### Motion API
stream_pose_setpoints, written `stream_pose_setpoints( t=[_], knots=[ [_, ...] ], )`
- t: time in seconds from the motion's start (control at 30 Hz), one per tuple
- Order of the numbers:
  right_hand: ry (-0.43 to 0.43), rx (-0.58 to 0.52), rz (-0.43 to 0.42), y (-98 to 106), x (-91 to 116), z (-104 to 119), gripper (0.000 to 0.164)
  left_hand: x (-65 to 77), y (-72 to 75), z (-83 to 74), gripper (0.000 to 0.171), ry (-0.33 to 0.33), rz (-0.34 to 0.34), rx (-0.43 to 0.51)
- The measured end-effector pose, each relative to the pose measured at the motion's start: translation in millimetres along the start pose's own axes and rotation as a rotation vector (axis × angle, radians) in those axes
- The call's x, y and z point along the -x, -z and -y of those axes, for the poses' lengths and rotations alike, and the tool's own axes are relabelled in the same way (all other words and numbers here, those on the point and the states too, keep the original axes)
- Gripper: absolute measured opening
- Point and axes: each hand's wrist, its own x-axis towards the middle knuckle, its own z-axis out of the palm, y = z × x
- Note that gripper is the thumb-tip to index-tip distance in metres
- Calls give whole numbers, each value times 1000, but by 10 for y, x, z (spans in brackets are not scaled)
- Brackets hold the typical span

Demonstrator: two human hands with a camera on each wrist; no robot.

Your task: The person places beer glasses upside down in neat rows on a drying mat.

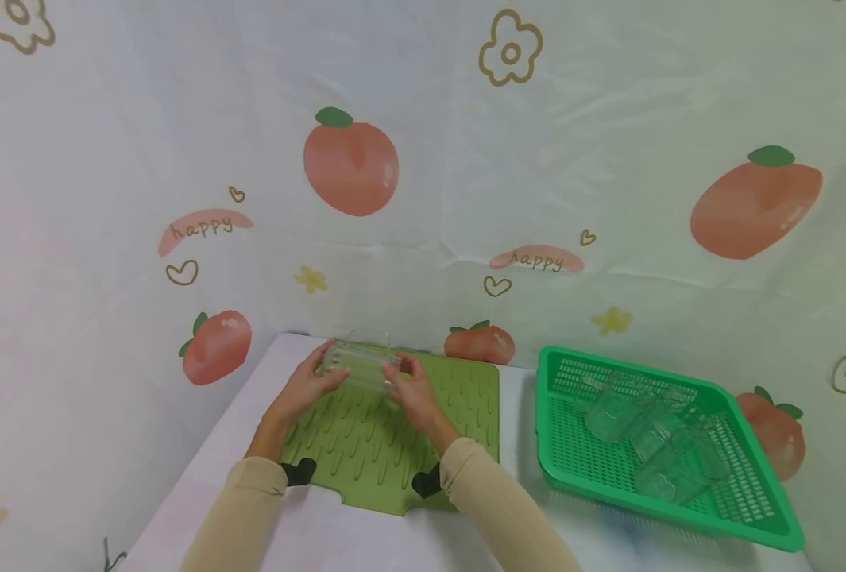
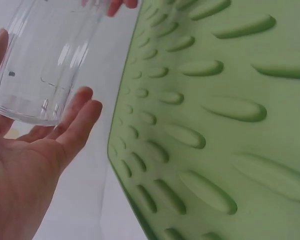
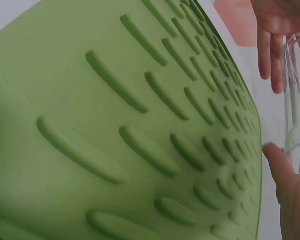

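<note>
A clear glass mug (image 1: pixel 361 367) lies sideways in the air above the far part of a green ridged mat (image 1: pixel 394 433), with its handle loop on the far side. My left hand (image 1: pixel 311 385) holds one end, its thumb on the near side. At the other end, my right hand (image 1: pixel 417 393) grips the glass between thumb and fingers. In the left wrist view the left hand (image 2: pixel 37 160) curves round the mug's thick end (image 2: pixel 40 112). The right wrist view catches the right hand (image 3: pixel 294 200) at the glass, cut off by the frame edge.
To the right stands a green plastic basket (image 1: pixel 547 429) with several clear glass mugs (image 1: pixel 612 413) lying in it. A white cloth with printed fruit (image 1: pixel 351 168) rises behind the table. The mat has raised oval ridges and a notched near edge.
</note>
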Motion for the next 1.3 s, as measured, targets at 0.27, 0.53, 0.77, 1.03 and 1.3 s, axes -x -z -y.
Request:
stream_pose_setpoints(
  t=[0.27, 0.53, 0.77, 1.03, 1.3],
  knots=[
    [28, 172, 34, 80, 33, 19, 63, 12, -15, -49, 80, -56, -62, 119],
    [129, 403, 38, 126, 72, -5, 64, 86, 64, -92, 81, -45, -82, 28],
    [448, 857, 7, 132, 91, 60, 67, 45, 28, -178, 86, -50, -93, -59],
    [627, 1102, -36, -23, 99, 125, 78, 33, -17, -291, 89, -51, -128, -170],
    [487, 1150, -22, -161, 98, 139, 90, 32, -35, -363, 92, -76, -152, -220]
  ],
)
